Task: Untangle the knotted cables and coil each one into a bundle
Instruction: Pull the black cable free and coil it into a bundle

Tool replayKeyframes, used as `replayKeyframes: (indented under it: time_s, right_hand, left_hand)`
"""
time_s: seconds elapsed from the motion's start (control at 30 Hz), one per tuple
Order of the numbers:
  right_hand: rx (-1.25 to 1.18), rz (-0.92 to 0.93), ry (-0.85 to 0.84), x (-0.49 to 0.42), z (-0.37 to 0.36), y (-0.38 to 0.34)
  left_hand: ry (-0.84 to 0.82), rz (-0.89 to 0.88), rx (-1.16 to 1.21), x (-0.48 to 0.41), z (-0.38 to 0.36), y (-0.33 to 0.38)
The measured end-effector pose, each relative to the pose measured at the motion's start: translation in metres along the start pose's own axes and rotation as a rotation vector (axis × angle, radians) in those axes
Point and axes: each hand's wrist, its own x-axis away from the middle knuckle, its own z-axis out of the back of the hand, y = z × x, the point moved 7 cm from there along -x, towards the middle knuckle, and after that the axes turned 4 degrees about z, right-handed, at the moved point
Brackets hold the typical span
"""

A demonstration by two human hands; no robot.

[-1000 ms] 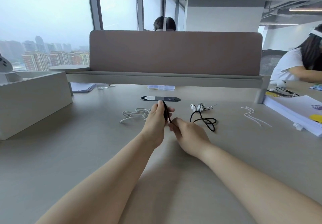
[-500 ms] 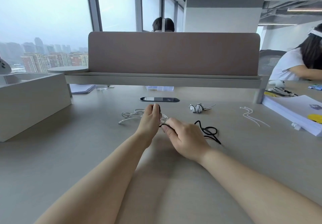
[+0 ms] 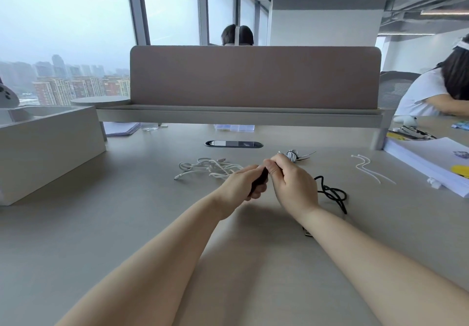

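My left hand [image 3: 243, 186] grips a folded bunch of the black cable [image 3: 332, 194] in its curled fingers. My right hand [image 3: 291, 181] pinches the same cable at the top of that bunch, right against the left hand. The cable's loose rest trails right of my right wrist in a few loops on the desk, and its plug end [image 3: 307, 232] peeks out under my right forearm. A tangled white cable [image 3: 208, 168] lies just behind my left hand. A black-and-white striped coiled bundle [image 3: 293, 154] sits behind my right hand.
Two white cable ties [image 3: 368, 168] lie to the right. A stack of white paper [image 3: 431, 163] fills the far right, a grey box [image 3: 50, 145] the left. A cable grommet [image 3: 233, 144] and a divider panel [image 3: 253, 77] stand behind. Other persons sit beyond.
My right hand rose from the desk to meet my left hand at the top of the bunch. The black cable's loose part has been drawn in and lies closer to my right wrist.
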Motion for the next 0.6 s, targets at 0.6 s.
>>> replayKeyframes:
  time_s: [0.6]
  right_hand:
    - [-0.024, -0.140, -0.438, 0.008, -0.033, -0.020]
  left_hand:
    - [0.400, -0.113, 0.122, -0.003, 0.029, -0.001]
